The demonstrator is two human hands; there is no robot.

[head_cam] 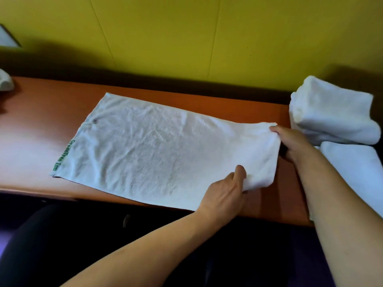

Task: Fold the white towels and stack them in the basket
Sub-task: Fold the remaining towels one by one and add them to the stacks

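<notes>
We see the white towel spread flat on the orange-brown table, green lettering along its left edge. Our left hand pinches its near right corner, our right hand grips the far right corner. Folded towels sit stacked just right; whether a basket holds them we cannot tell

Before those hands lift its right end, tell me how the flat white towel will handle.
The white towel will probably flop and drape: it already bunches where the left hand and right hand grip it. Likely light, being a thin layer. Its wrinkled terry should resist sliding on the table.
</notes>
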